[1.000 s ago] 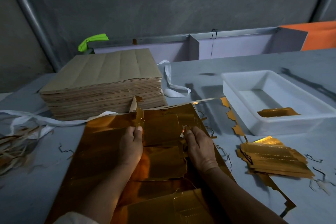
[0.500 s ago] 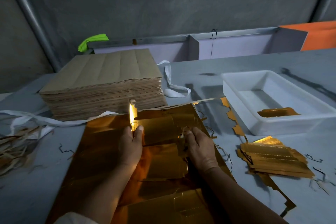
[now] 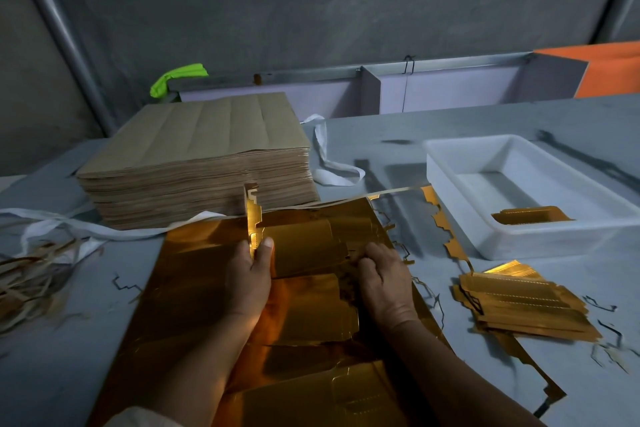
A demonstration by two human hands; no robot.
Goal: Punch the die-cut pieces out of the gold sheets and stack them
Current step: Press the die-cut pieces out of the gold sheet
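Head view: your left grip (image 3: 249,274) pinches a strip (image 3: 252,215) standing off the sheet (image 3: 194,270); right grip (image 3: 384,281) pinches a piece (image 3: 304,246) on the sheet; stack (image 3: 519,302) right of it.

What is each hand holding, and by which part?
The left hand pinches the upright gold strip at its lower end. The right hand seems to grip the die-cut piece by its right edge.

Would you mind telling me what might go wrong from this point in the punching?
The narrow strip pinched upright by the left hand could tear unevenly and nick a piece while the right hand grips the gold sheet. The stack of punched pieces lies fanned among loose scraps, so offcuts may get mixed in.
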